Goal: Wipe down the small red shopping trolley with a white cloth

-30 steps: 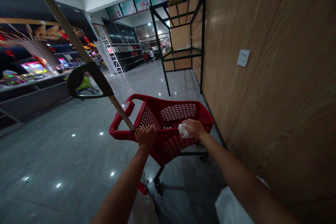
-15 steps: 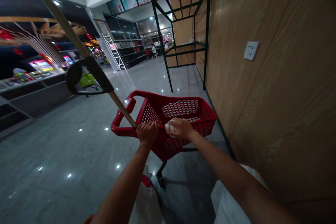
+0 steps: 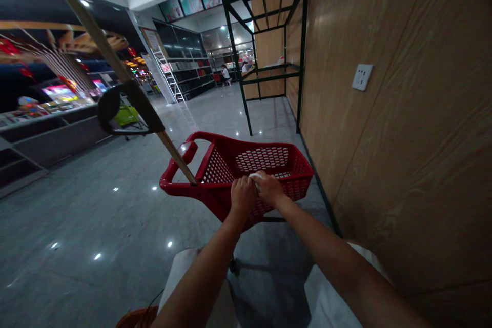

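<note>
A red plastic shopping cart [image 3: 295, 164] stands on the grey floor just ahead of me. My left hand [image 3: 243, 196] and my right hand [image 3: 270, 189] meet at the near rim of its basket, both with curled fingers. A bit of white cloth [image 3: 255, 176] shows between them, and both hands appear closed on it. A wooden pole [image 3: 96, 36] with a black head [image 3: 126, 110] leans on the cart's handle [image 3: 175, 187], left of my hands; neither hand touches it.
A wood-panelled wall with a white socket [image 3: 362, 77] runs close on the right. A black metal shelf frame [image 3: 303, 51] stands ahead by the wall. A counter [image 3: 46, 128], a green cart [image 3: 125, 115] and a ladder [image 3: 171, 82] lie left and beyond.
My left hand has left the spot by the pole and slid right along the rim to meet my right hand. The cloth is now mostly covered by both hands.
</note>
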The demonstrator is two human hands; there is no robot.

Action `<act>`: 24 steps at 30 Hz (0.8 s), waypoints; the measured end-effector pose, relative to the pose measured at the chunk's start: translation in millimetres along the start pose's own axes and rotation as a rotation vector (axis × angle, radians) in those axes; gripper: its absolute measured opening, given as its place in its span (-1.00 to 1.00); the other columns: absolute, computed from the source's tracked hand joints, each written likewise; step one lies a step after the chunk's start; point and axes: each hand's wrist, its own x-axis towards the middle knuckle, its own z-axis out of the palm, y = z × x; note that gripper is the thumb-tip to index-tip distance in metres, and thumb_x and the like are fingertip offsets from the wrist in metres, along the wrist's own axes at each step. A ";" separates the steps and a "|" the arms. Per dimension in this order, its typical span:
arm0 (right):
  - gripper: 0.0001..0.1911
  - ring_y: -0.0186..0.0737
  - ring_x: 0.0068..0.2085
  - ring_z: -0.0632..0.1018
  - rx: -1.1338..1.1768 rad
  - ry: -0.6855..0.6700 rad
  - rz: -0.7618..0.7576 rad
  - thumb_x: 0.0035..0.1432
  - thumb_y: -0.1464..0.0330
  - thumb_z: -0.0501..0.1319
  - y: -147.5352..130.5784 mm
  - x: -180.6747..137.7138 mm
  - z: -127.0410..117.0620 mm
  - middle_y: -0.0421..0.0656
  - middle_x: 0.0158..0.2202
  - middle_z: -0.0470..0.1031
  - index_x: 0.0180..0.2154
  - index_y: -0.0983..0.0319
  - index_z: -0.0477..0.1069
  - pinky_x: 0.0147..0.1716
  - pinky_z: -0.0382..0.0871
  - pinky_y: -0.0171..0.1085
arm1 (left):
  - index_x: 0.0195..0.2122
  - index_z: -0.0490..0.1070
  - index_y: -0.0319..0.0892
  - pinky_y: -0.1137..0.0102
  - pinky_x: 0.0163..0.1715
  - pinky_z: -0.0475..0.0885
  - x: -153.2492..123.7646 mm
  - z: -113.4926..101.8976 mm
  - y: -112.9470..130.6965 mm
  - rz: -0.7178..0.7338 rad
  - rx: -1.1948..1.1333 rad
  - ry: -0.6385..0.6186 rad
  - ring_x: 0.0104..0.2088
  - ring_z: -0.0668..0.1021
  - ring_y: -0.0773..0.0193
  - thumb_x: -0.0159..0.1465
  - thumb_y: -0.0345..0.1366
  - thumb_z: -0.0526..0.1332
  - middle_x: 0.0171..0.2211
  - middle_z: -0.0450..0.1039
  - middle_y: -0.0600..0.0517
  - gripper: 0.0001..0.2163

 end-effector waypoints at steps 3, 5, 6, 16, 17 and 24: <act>-0.64 -0.17 -0.05 0.47 0.018 -0.008 0.019 0.21 0.28 0.12 9.1 -2.2 -4.2 -0.13 0.05 0.41 0.06 0.07 0.37 -0.11 0.30 -0.27 | -0.28 0.40 -0.16 0.24 -0.21 0.20 -3.6 12.4 7.2 -0.005 0.002 0.006 -0.25 0.44 0.12 0.34 -0.25 0.00 -0.33 0.45 -0.08 -0.78; -0.67 -0.17 -0.06 0.47 -0.001 -0.010 0.030 0.23 0.22 0.12 30.5 -11.8 -11.8 -0.14 0.04 0.42 0.03 0.06 0.39 -0.13 0.30 -0.27 | -0.28 0.39 -0.16 0.23 -0.20 0.20 -6.7 15.4 3.2 0.041 0.003 0.002 -0.23 0.43 0.11 0.34 -0.18 0.02 -0.30 0.44 -0.09 -0.78; -0.68 -0.18 -0.06 0.47 -0.015 -0.006 0.042 0.23 0.21 0.12 44.2 -18.6 -16.0 -0.14 0.03 0.42 0.01 0.06 0.40 -0.12 0.29 -0.27 | -0.28 0.38 -0.16 0.23 -0.18 0.20 -7.8 16.1 1.0 0.048 0.005 0.002 -0.23 0.43 0.11 0.33 -0.17 0.02 -0.29 0.44 -0.10 -0.77; -0.70 -0.16 -0.02 0.42 -0.081 0.152 0.114 0.23 0.28 0.14 92.6 -47.1 -16.8 -0.07 0.03 0.39 -0.01 0.18 0.39 -0.02 0.26 -0.24 | -0.37 0.39 -0.13 0.21 -0.15 0.16 -7.0 23.3 19.6 -0.083 -0.004 0.105 -0.23 0.41 0.12 0.35 -0.19 -0.03 -0.34 0.45 -0.06 -0.73; -0.70 -0.17 -0.03 0.42 -0.076 0.137 0.085 0.24 0.27 0.13 79.6 -40.4 -12.3 -0.07 0.03 0.38 0.00 0.17 0.39 -0.03 0.26 -0.24 | -0.37 0.39 -0.13 0.21 -0.15 0.16 -7.0 22.8 20.4 -0.086 -0.008 0.105 -0.23 0.41 0.11 0.35 -0.20 -0.02 -0.34 0.45 -0.06 -0.74; -0.67 -0.18 -0.09 0.46 -0.016 0.081 -0.037 0.28 0.29 0.06 18.4 -9.1 3.1 -0.10 0.04 0.38 0.05 0.10 0.37 -0.09 0.29 -0.26 | -0.31 0.40 -0.14 0.22 -0.16 0.16 -7.4 21.1 13.7 -0.035 0.023 0.062 -0.24 0.41 0.13 0.35 -0.30 -0.03 -0.32 0.45 -0.05 -0.78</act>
